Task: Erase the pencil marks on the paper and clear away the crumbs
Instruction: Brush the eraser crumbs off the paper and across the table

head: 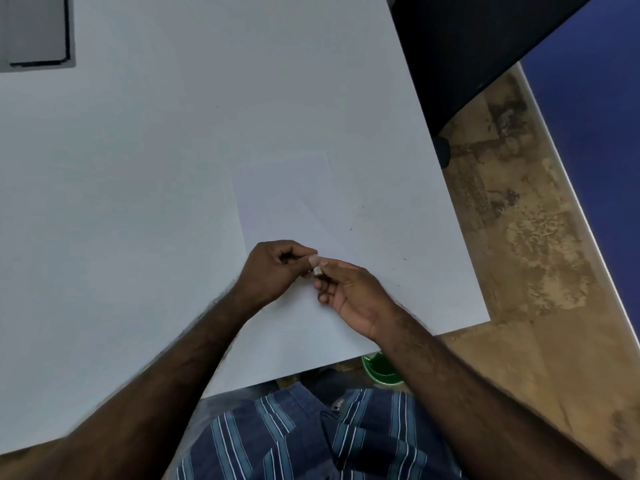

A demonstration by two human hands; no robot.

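Note:
A white sheet of paper (294,199) lies on the white table (138,168), its edges barely visible against it. I can make out no pencil marks on it. My hands meet just above its near edge. A small grey-white eraser (317,270) sits between the fingertips of both. My left hand (273,268) has curled fingers and pinches the eraser from the left. My right hand (349,292) pinches it with thumb and forefinger from the right. A few dark crumbs (398,265) are scattered on the table to the right of the paper.
A grey flat device (34,29) lies at the table's far left corner. A dark object (467,46) stands beyond the table's right edge. A brown patterned floor (519,220) and a green thing (379,370) show below the near edge.

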